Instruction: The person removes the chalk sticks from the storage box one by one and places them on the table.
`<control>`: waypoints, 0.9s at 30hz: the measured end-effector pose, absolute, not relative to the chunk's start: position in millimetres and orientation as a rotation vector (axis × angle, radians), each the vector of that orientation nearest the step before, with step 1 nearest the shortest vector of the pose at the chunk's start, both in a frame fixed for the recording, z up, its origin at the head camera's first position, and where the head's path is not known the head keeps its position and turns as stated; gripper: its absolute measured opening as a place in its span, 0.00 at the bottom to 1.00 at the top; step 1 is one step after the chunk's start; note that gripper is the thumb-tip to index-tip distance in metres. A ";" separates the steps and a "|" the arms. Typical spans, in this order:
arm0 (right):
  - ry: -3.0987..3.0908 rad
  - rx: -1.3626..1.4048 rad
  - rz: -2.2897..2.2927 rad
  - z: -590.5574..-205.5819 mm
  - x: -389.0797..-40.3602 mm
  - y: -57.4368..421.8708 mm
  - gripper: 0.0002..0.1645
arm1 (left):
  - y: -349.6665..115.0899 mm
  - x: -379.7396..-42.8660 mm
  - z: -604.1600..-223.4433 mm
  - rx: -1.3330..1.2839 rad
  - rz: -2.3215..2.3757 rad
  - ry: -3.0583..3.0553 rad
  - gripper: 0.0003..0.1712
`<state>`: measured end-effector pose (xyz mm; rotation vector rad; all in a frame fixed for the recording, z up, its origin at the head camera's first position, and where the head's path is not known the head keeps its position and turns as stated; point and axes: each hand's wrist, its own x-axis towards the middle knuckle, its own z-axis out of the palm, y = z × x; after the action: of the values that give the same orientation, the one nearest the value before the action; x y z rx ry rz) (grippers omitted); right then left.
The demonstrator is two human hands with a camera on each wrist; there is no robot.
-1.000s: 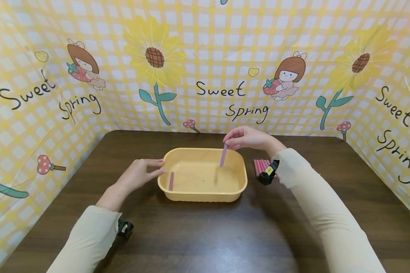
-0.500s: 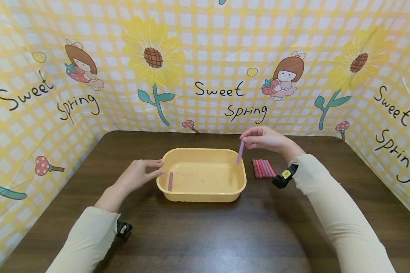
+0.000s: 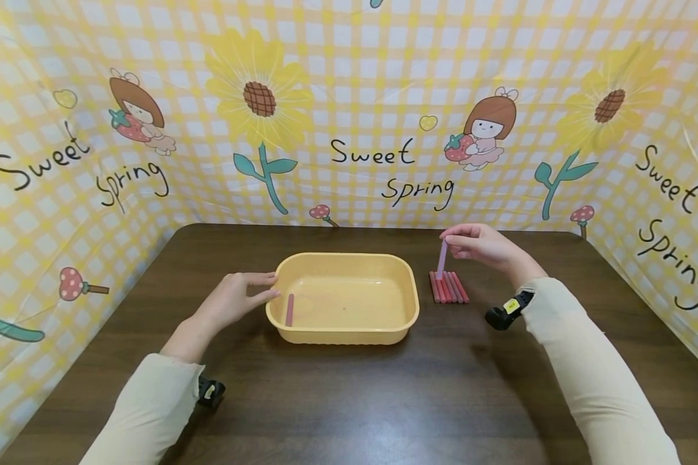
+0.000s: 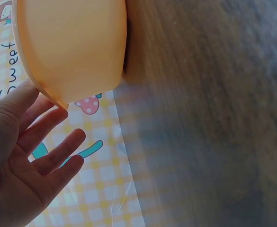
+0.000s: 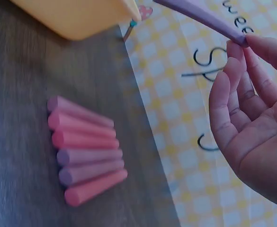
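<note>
In the head view, my left hand (image 3: 234,300) touches the left end of a yellow plastic basin (image 3: 340,337), thumb and fingertips at its rim. In the left wrist view the other fingers of that hand (image 4: 34,146) are spread below the basin. One dark pink chalk stick (image 3: 290,310) lies inside against the basin's left wall. My right hand (image 3: 481,245) pinches the top end of a purple chalk stick (image 3: 442,259), which hangs tilted over a row of chalk. This row (image 3: 456,289) of several pink, red and purplish sticks lies side by side on the table.
The dark wooden table (image 3: 326,400) carries the basin and the chalk row, which lies just right of the basin. A yellow checked cloth (image 3: 349,90) with flowers stands around the back and sides.
My right hand has moved right with the purple chalk stick, from above the basin, past its right rim, to above the chalk row. The left hand and basin have stayed put.
</note>
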<state>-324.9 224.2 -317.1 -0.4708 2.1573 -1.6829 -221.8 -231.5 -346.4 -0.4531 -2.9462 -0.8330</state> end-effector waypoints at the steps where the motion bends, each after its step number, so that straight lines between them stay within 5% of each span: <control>1: 2.156 -0.456 -1.695 -317.9 -324.3 226.7 0.11 | -231.5 -221.6 -346.5 -0.454 -0.835 -2.945 0.24; 27: 2.215 -0.216 -1.677 -360.1 -327.4 275.0 0.08 | -230.1 -221.7 -346.6 -0.451 -0.850 -2.938 0.25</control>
<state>-327.4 275.0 -360.1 -0.2156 2.2151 -1.6771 -221.7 -230.1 -346.6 -0.4507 -2.9383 -0.8501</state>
